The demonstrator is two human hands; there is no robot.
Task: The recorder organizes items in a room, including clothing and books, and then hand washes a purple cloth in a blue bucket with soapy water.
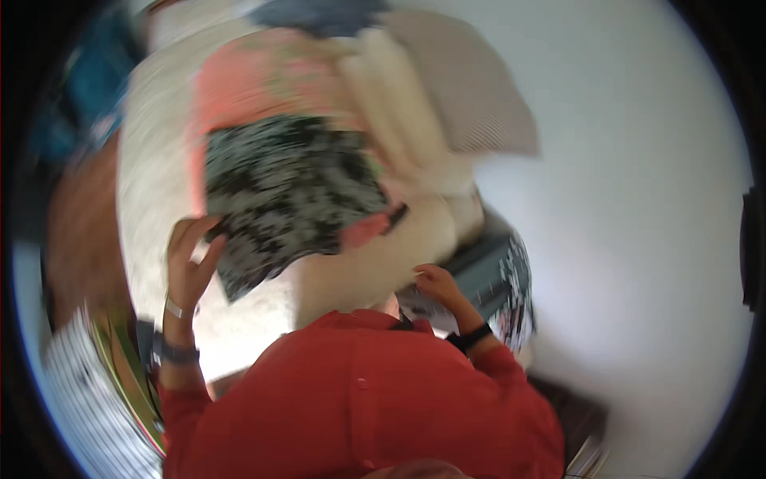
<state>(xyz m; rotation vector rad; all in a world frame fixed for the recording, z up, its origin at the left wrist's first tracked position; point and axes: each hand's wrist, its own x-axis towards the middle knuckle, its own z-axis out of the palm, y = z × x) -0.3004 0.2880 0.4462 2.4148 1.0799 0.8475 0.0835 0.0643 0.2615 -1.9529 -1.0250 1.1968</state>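
Note:
A black-and-grey patterned cloth (295,180), perhaps a garment, lies spread over coral-coloured fabric (239,76) on a cream bed. My left hand (191,259) is at the cloth's left edge. Its thumb and forefinger close on a dark bit of that edge, and a gap shows behind the fingertips. Off to the right of the cloth, my right hand (436,285) is held in front of my body with loosely bent fingers and nothing visible in them. Motion blur softens both hands and the cloth.
The cream bed cover (159,160) has thick folds on its right. Beyond lie a striped beige pillow (467,88) and dark blue fabric (323,14). A grey case-like object (479,275) with patterned cloth beside it stands right, near the white wall (638,199).

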